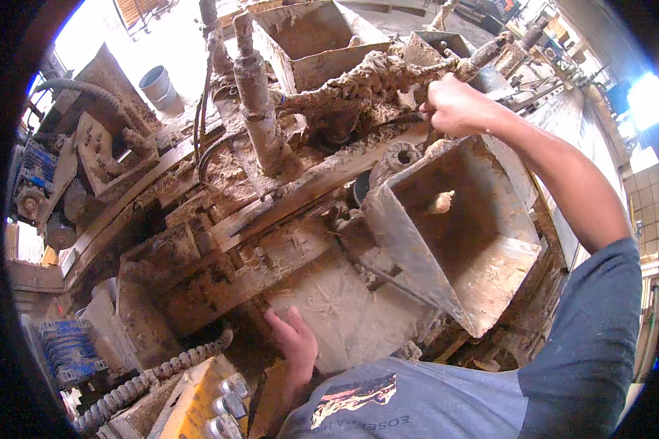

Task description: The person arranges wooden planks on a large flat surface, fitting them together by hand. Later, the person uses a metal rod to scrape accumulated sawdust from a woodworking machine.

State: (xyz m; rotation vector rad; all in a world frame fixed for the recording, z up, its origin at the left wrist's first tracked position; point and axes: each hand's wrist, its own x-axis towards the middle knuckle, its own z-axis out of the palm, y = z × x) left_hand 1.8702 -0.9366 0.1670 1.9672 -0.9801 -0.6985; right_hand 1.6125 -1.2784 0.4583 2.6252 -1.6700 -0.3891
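Observation:
My right hand [455,107] reaches far across the machine, its fingers curled closed beside a dirt-caked bar [388,79]. Whatever lies inside that fist is hidden. Below it is an open metal hopper [421,245], grimy inside, with a pale lump [441,203] on its inner wall. My left hand [294,342] is low and close to my body, at the left edge of a dusty flat metal panel [344,311]. Its thumb and a finger show apart, and I see nothing held in it; the other fingers are partly hidden.
A yellow control box [190,406] with round metal buttons and a ribbed conduit [150,380] sit at lower left. A caked upright post [256,110] rises beyond the long rail [307,186]. A second metal bin [322,66] and a grey bucket [158,86] stand farther back.

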